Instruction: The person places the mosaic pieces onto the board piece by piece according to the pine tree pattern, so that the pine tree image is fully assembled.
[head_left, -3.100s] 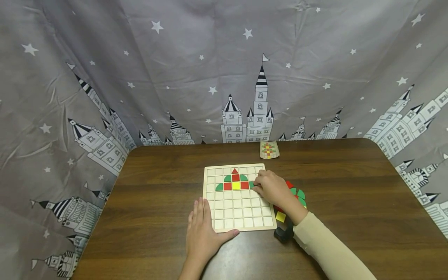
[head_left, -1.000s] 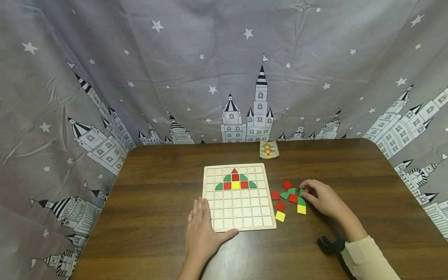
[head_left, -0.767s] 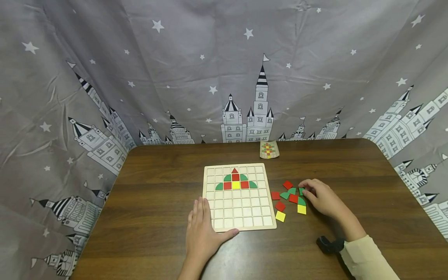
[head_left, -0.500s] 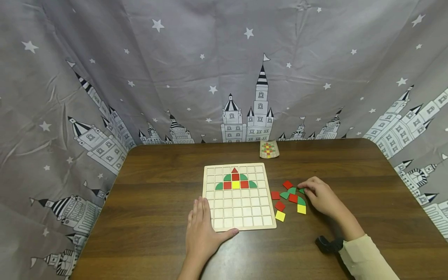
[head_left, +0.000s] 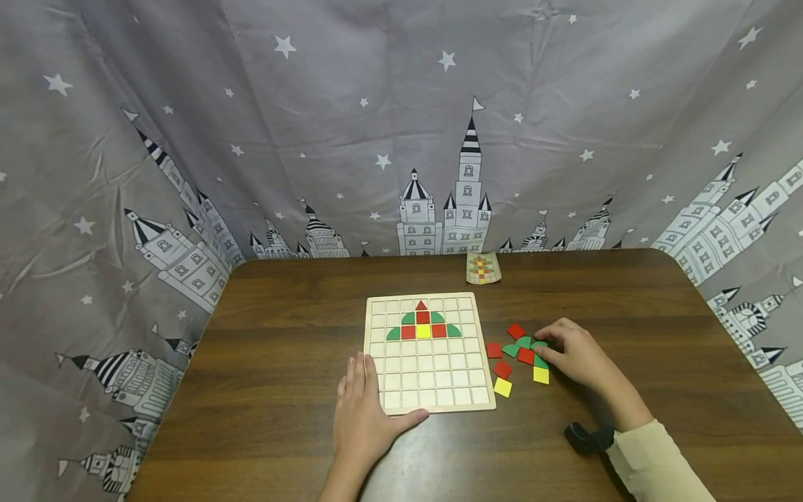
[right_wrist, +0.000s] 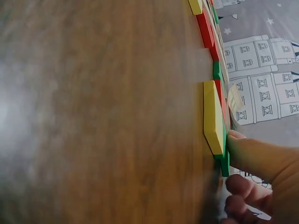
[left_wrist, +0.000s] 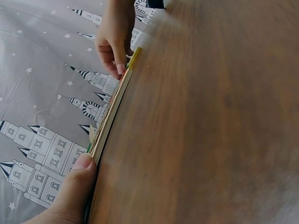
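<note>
A creased grey curtain printed with white stars and castles hangs behind the surface and along both sides. The surface is brown wood, far corners rounded, pale glare near its front.

1. L hand is near left; its thumb touches the edge of the board, seen edge-on.
2. R hand is far, fingers pointing down, v. close to yellow piece.
3. Brown tbl. on right; gray cloth w/ castle print on left.
</note>
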`<state>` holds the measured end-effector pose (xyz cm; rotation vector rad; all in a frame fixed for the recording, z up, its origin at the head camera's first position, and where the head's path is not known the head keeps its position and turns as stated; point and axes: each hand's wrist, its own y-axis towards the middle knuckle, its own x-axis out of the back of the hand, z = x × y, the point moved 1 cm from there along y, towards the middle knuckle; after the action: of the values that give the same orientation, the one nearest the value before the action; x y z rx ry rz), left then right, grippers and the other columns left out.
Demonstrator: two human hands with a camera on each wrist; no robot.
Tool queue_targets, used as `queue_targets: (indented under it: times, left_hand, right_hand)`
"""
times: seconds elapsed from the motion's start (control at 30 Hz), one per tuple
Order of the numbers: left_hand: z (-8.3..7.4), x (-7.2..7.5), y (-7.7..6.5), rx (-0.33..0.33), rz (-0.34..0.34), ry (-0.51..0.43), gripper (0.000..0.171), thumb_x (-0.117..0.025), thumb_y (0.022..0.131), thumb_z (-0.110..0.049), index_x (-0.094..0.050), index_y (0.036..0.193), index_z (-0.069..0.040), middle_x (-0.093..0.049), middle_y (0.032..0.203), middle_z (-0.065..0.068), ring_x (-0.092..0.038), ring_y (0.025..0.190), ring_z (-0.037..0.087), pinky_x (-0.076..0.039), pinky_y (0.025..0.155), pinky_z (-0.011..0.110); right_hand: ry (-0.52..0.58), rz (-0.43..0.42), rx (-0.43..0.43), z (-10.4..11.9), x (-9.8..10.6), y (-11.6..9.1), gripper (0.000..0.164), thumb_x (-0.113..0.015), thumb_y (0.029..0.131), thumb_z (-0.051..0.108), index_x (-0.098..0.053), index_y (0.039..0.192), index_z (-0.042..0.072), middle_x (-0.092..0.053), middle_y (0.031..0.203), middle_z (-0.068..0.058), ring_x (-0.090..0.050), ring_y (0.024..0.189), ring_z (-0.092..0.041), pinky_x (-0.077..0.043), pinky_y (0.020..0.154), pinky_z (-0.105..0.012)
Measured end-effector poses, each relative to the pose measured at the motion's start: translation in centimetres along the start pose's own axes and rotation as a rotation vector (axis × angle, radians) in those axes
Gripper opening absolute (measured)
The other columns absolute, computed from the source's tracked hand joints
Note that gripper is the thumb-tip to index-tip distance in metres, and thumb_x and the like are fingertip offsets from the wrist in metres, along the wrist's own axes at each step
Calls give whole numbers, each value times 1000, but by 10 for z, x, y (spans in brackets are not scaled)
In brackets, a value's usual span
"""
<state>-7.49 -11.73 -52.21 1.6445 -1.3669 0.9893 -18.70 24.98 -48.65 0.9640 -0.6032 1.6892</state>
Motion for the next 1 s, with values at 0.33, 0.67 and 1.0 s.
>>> queue_targets:
  times: [0.33, 0.67, 1.0]
  left_hand:
    - [-1, 1, 0, 4, 5, 1, 142, -61, 56, -93, -22, 156, 0, -20, 165, 18, -17, 154, 33, -20, 124, 48]
    - [-2, 1, -1, 7, 2, -4, 142, -61, 56, -94, -24, 156, 0, -20, 165, 18, -17, 154, 34, -21, 124, 49]
    - [-2, 1, -1, 7, -4, -11, 142, -61, 55, -94, -23, 156, -1, -20, 165, 18, -17, 154, 33, -20, 124, 48]
  right_hand:
    - [-7, 49, -4, 0, 1, 1, 13, -72, 90, 16, -66, 101, 12, -60, 92, -1, -51, 80, -13, -45, 68, -26]
    - [-26, 16, 16, -1, -2, 0, 15, -71, 91, 14, -69, 106, 12, -65, 94, 0, -50, 76, -10, -45, 65, -23]
    - [4, 23, 4, -2, -1, 1, 31, -72, 91, 19, -69, 118, 4, -64, 99, -5, -47, 74, -10, -41, 60, -21]
